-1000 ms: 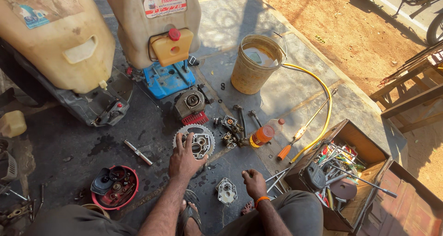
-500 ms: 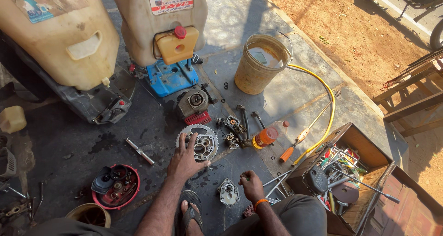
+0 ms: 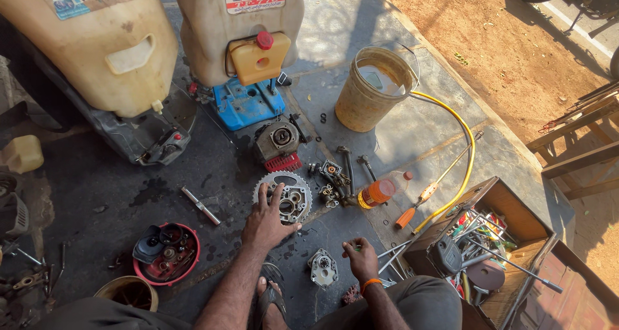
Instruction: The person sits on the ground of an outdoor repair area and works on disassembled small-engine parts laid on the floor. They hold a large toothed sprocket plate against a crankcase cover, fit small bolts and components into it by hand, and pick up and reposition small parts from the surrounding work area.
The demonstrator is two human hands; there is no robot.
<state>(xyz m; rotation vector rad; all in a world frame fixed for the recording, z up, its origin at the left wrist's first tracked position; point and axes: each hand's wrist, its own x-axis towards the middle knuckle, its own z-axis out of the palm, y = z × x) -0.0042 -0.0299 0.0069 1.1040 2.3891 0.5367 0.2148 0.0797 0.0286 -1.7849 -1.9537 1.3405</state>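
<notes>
My left hand [image 3: 265,220] lies flat on the dark ground with fingers spread, its fingertips on the rim of a toothed metal sprocket [image 3: 303,185] that has a small engine part in its centre. My right hand [image 3: 362,259] is curled into a fist near my knee, closed on a small tool with a greenish end. A small metal housing [image 3: 322,269] lies between my two hands. My sandalled foot [image 3: 271,301] sits just below the left hand.
Two cream sprayer tanks [image 3: 97,53] [image 3: 235,20] stand at the top, with a small engine [image 3: 277,140] on a blue base. Also around are a bucket [image 3: 374,91], yellow hose [image 3: 467,156], orange bottle [image 3: 380,191], orange-handled screwdriver [image 3: 412,211], red bowl of parts [image 3: 166,252] and wooden toolbox [image 3: 490,240].
Both hands stay where they were, the left on the sprocket and the right in a fist. Only the camera view has shifted slightly.
</notes>
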